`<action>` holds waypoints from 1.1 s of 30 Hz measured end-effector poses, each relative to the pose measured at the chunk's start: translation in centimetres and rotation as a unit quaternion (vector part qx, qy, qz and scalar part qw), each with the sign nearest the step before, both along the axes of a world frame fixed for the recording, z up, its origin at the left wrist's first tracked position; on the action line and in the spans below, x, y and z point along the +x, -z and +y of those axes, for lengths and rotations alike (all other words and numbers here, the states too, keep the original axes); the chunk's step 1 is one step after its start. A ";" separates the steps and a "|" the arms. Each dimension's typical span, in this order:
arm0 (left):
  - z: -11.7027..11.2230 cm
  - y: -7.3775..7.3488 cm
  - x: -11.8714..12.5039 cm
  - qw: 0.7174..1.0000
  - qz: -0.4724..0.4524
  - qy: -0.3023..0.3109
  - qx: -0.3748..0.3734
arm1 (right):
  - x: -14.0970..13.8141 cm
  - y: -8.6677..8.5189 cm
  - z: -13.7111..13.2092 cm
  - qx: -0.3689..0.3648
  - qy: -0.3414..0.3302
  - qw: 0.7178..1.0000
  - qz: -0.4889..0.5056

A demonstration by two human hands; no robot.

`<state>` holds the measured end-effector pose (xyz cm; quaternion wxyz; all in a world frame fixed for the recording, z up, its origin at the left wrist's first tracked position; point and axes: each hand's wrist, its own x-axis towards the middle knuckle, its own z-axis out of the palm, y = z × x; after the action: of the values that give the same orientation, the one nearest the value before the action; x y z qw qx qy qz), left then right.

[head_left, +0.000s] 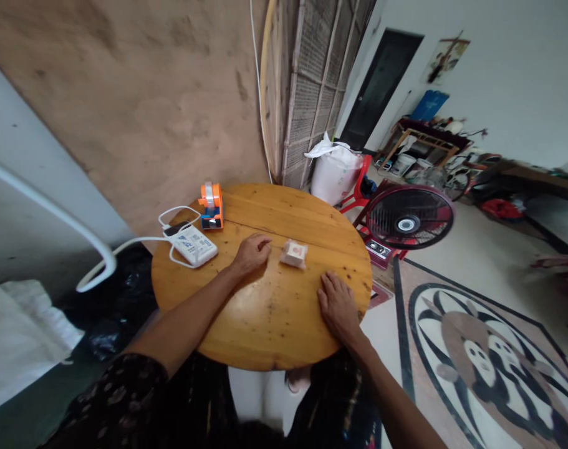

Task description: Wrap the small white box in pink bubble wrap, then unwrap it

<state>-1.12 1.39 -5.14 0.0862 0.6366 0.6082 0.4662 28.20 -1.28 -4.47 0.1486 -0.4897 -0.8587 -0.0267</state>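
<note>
1. Fingers [264, 242] of the left hand [252, 252] are curled inward and pressed close together, knuckles up, with the tips down on the round wooden table [265, 324]. They pinch nothing that shows; whether anything lies beneath them cannot be told.
2. This hand sits just left of the small pale packet [293, 254], near it but with a strip of bare wood between them.
3. Fingers [329, 285] of the right hand [338, 307] are stretched out flat, lying side by side with only slight gaps, palm down on the wood. They hold nothing.
4. That hand rests nearer the person than the packet and a little to its right, apart from it, close to the table edge.
5. The packet lies flat on the table, touched by neither hand.
6. Well to the left of the packet, beyond the left hand, lies a white power strip [193, 245] with a white cable [138, 240] running off the table.
7. An orange tape dispenser [211, 204] stands left of the packet and farther from the person, just behind the power strip.
8. Off the table, to the right of the packet, a red and black fan [409, 218] stands on the floor.
</note>
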 end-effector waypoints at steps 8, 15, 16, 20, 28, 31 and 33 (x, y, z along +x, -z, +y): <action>-1.2 -1.8 1.3 0.978 -0.123 0.158 -0.053 | 0.5 -1.2 2.2 -0.033 -0.053 0.978 0.201; -1.1 -1.1 2.4 0.945 -0.207 0.238 -0.087 | -4.0 -5.9 6.4 -0.022 -0.156 0.965 0.211; -1.1 -1.0 2.5 0.944 -0.212 0.237 -0.092 | -4.5 -6.3 6.8 -0.020 -0.164 0.969 0.183; -0.9 -0.8 2.5 0.951 -0.198 0.215 -0.100 | -6.0 -7.5 7.5 -0.004 -0.181 0.981 0.062; -0.6 -0.5 2.6 0.956 -0.177 0.212 -0.094 | -7.4 -8.7 7.6 0.027 -0.223 0.972 -0.066; -0.7 -0.6 2.6 0.959 -0.172 0.206 -0.095 | -7.6 -8.8 7.7 0.034 -0.229 0.970 -0.068; -0.7 -0.8 2.6 0.959 -0.169 0.204 -0.097 | -7.7 -8.8 7.7 0.040 -0.229 0.969 -0.077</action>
<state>1.52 0.69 -4.31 0.3421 0.6477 0.4845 0.4782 20.49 6.40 4.33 0.1033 -0.2698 -0.9552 -0.0636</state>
